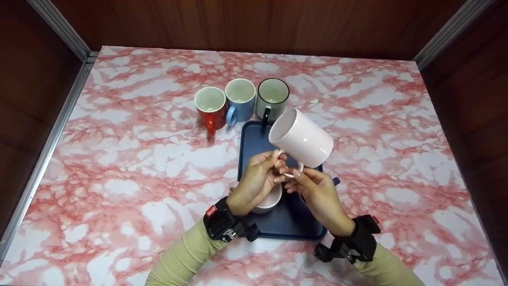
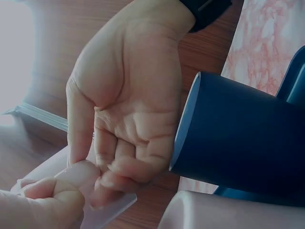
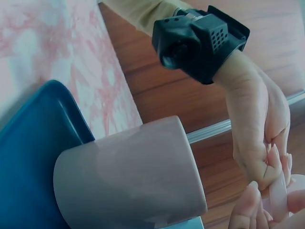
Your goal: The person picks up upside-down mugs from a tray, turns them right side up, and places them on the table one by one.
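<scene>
Over the tray, both hands hold a pale pink mug (image 1: 307, 139) by its handle, tilted with its mouth toward the upper left. My left hand (image 1: 254, 182) pinches the handle near the rim end. At the handle's lower end, my right hand (image 1: 319, 194) grips it between thumb and fingers. A second pale pink mug (image 1: 272, 198) stands on the dark blue tray (image 1: 274, 226) beneath my left hand, partly hidden. The dark blue mug (image 2: 243, 133) on the tray is mostly covered by my right hand in the head view.
Behind the tray stand a red mug (image 1: 214, 119), a light blue mug (image 1: 244, 109) and a grey-green mug (image 1: 271, 107) with a black rim and handle, in a row. Wooden panels (image 1: 254, 24) enclose the red-and-white marbled table (image 1: 131, 159) at the back and sides.
</scene>
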Motion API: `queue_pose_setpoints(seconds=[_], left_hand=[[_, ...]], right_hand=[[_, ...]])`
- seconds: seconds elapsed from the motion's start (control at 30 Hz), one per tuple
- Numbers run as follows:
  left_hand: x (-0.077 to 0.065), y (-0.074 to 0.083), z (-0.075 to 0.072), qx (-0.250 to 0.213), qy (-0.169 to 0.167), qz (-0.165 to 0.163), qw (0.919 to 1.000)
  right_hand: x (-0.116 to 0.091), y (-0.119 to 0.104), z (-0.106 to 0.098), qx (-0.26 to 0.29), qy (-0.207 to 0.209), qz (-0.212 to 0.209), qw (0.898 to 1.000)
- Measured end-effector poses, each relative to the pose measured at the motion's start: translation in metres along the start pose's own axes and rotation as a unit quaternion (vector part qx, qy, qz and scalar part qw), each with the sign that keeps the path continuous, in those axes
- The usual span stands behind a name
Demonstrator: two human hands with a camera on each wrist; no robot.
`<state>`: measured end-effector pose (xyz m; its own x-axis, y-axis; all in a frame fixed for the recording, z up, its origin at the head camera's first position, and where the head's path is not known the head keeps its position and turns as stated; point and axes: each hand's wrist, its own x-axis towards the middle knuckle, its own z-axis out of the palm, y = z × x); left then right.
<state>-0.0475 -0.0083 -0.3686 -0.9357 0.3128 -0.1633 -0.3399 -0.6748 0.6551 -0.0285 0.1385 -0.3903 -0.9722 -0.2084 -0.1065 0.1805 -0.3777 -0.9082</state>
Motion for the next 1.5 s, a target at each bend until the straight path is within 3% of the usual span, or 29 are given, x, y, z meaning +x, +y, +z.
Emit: queue_pose_setpoints(seconds=[0.23,0.43,0.67,0.97,1.17,1.3,1.37,1.5], left_hand=[[0.0,-0.005,-0.003,0.044,-0.027,0.016,0.9985],[0.0,-0.006,-0.005,0.139,-0.032,0.038,0.989],[0.002,-0.01,-0.009,0.269,-0.014,0.089,0.959],[0.002,-0.008,-0.009,0.344,-0.016,0.128,0.9302],[0.002,0.0,-0.008,0.409,-0.016,0.131,0.9028],[0.001,0.006,-0.011,0.445,-0.016,0.133,0.8855],[0.001,0.01,-0.013,0.437,-0.02,0.137,0.8888],[0.0,0.018,-0.019,0.397,-0.02,0.148,0.9057]], right_hand=[[-0.002,-0.002,-0.002,0.017,0.022,-0.015,1.0],[-0.002,-0.005,-0.005,0.02,0.034,-0.027,0.999],[-0.004,-0.009,-0.009,0.032,0.025,-0.067,0.997],[-0.005,-0.017,-0.013,0.018,-0.006,-0.11,0.994],[-0.004,-0.03,-0.017,-0.003,-0.027,-0.147,0.989],[-0.002,-0.038,-0.021,-0.022,-0.019,-0.163,0.986],[-0.001,-0.043,-0.023,-0.035,-0.008,-0.168,0.985],[0.004,-0.056,-0.03,-0.069,0.015,-0.17,0.983]])
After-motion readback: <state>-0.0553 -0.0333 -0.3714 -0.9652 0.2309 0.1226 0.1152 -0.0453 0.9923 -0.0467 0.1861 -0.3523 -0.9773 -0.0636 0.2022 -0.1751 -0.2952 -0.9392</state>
